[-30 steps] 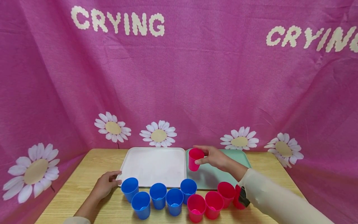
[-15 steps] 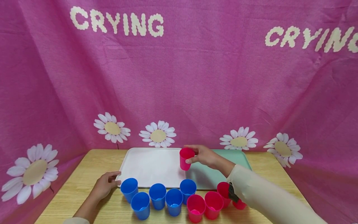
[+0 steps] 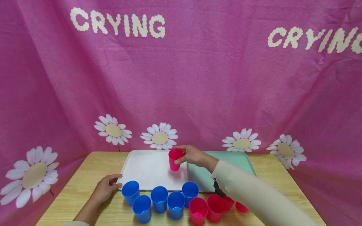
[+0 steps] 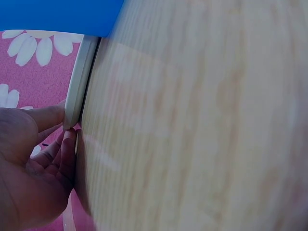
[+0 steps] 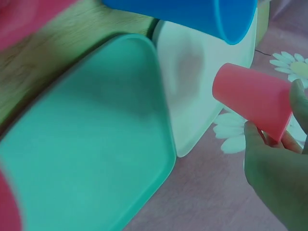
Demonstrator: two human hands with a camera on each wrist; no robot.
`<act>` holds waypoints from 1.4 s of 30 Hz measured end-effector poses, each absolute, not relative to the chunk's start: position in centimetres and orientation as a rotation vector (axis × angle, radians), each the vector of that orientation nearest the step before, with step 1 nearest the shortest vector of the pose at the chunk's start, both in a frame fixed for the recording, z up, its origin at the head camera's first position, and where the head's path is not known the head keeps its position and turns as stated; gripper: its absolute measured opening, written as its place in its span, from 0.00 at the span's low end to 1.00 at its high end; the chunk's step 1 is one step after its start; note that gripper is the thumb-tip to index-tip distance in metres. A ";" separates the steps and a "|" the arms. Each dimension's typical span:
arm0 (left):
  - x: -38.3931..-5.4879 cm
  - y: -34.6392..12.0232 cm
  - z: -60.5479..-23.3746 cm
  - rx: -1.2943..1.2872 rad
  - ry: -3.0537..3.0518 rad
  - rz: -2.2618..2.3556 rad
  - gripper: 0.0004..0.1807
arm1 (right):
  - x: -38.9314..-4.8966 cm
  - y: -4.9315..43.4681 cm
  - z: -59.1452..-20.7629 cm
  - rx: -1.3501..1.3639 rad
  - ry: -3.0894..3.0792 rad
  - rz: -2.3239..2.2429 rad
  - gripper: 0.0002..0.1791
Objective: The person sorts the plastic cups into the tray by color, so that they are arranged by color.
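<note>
My right hand [image 3: 195,156] grips a pinkish-red plastic cup [image 3: 174,161], thumb on one side and fingers round the other. The cup hangs upright above the right part of the white tray [image 3: 147,168], and the right wrist view shows it apart from the tray. At the white tray's left edge rests my left hand [image 3: 105,187]. In the left wrist view its thumb [image 4: 48,116] and fingertips hold the tray's rim [image 4: 79,89]. Several blue cups [image 3: 159,197] and several red cups [image 3: 198,208] stand in front of the trays. My right sleeve partly covers some red cups.
A green tray [image 3: 234,160] lies against the white tray's right side. Both are on a wooden table [image 3: 96,161]. Behind and beside it hangs a pink curtain [image 3: 198,78] with daisies and lettering.
My right hand has carried the red cup leftward, from above the green tray to above the white tray. My left hand has stayed at the tray's edge.
</note>
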State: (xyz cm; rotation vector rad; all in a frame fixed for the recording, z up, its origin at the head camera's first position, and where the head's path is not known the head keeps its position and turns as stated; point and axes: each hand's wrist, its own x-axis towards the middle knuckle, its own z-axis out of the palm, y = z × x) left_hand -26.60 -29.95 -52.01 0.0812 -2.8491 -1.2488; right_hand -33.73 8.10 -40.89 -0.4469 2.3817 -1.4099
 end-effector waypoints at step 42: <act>-26.4 -29.8 -51.8 0.061 -2.824 -1.253 0.21 | -35.4 -2.3 -41.9 -0.513 2.329 -1.338 0.38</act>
